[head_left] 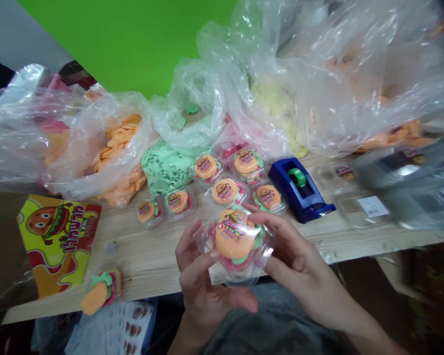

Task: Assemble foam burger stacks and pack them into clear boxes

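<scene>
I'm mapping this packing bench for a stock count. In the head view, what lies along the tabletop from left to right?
Printed burger-character card → unwrapped burger-shaped candy → clear tubs of burger candy → blue tape dispenser with green tape → clear plastic tray with a white label

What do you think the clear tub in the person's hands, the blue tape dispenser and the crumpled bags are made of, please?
The clear tub looks like thin moulded plastic: glossy, see-through, with glare along its curves. The blue tape dispenser seems smooth, opaque hard plastic, probably. The crumpled bags look like thin plastic film, translucent and crinkled.
</scene>
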Available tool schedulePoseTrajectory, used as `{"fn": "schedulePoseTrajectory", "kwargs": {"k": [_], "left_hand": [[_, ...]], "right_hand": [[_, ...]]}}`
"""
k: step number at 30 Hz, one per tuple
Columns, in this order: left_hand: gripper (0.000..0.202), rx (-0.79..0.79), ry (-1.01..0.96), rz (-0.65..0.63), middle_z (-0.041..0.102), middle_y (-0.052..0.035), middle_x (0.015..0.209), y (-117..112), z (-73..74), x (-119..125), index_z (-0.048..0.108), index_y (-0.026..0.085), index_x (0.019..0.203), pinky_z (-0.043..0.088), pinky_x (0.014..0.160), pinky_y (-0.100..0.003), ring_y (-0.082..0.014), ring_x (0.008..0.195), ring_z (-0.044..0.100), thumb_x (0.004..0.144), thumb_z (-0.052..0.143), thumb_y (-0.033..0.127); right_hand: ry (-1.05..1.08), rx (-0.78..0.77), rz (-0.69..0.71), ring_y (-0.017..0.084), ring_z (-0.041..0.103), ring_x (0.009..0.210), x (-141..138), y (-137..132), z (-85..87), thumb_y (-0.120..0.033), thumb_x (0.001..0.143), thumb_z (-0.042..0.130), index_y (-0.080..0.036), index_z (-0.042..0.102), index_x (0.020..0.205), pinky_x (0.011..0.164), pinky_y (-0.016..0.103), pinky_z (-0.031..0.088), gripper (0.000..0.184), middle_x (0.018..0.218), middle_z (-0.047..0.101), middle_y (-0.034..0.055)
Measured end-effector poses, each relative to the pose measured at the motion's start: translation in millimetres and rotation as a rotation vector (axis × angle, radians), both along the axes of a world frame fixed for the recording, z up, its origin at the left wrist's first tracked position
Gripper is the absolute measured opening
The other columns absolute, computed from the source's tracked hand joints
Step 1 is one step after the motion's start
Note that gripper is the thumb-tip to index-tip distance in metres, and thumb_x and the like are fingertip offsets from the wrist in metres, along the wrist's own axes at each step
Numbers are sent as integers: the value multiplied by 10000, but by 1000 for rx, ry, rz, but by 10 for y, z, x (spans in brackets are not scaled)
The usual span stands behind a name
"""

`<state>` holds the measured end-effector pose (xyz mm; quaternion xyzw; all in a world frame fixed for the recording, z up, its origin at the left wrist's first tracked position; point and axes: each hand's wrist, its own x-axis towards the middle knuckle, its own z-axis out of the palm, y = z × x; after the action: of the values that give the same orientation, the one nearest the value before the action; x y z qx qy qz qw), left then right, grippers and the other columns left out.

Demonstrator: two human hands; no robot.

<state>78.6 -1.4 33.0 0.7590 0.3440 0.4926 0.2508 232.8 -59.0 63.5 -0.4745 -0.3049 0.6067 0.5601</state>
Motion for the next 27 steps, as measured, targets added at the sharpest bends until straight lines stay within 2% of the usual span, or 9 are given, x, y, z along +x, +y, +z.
{"fn": "schedulePoseTrajectory", "kwargs": {"k": [4,8,12,17,19,21,24,26,27], "left_hand": [[498,2,-21,-29,453,-55,1321,18,9,-11,486,257,966,478,900,-429,-245,1198,477,646,635,608],[470,-13,-24,-41,436,-49,1340,19,-7,-36,485,263,951,469,911,-427,-245,1205,474,660,640,598],[499,-7,-36,-65,437,-60,1351,20,-34,-40,469,262,964,458,921,-439,-254,1212,465,649,652,603],[442,-8,-98,-135,424,-52,1379,21,-45,-38,470,267,992,457,915,-416,-254,1230,447,691,691,504],[371,-71,-147,-162,421,-42,1385,4,-51,-48,500,258,957,446,929,-397,-242,1233,441,730,649,511],[282,-180,-188,-151,425,-20,1383,-29,-53,-52,541,237,851,422,957,-367,-217,1223,443,793,572,511],[188,-303,-254,-53,474,-2,1343,-95,-23,-9,552,214,754,392,982,-317,-181,1215,451,865,536,366],[40,-427,-373,24,490,-4,1345,-134,28,49,570,239,884,400,978,-313,-183,1243,439,860,555,268],[144,-524,-442,53,479,-4,1366,-147,60,78,566,266,992,409,973,-311,-191,1261,427,849,568,245]], "right_hand": [[-11,23,38,235,250,1375,31,-24,20,-184,864,541,-356,514,1195,1086,448,273,374,1512,235,-39],[58,52,52,253,237,1380,42,-37,27,-217,846,574,-359,531,1188,1067,442,310,373,1528,197,-47],[12,83,-18,211,283,1365,9,-16,19,-242,864,581,-378,557,1171,1107,418,251,337,1486,318,-53],[127,94,-115,143,381,1316,-27,9,0,-244,885,561,-406,486,1266,1081,332,336,420,1398,471,-53],[99,58,-90,135,411,1295,-30,3,-9,-248,883,567,-378,547,1224,1072,295,348,366,1377,498,-50],[167,55,-77,132,428,1282,-37,-7,-26,-250,898,544,-390,527,1244,1062,291,360,373,1372,505,-50],[323,48,-88,153,413,1295,-59,-26,-71,-256,921,503,-408,472,1289,1078,342,336,400,1390,485,-38],[323,41,-104,180,395,1308,-78,-46,-112,-260,917,507,-392,486,1285,1095,377,304,392,1406,466,-22],[301,43,-113,190,390,1312,-88,-60,-134,-259,914,512,-381,501,1278,1100,383,292,384,1413,456,-16]]}}
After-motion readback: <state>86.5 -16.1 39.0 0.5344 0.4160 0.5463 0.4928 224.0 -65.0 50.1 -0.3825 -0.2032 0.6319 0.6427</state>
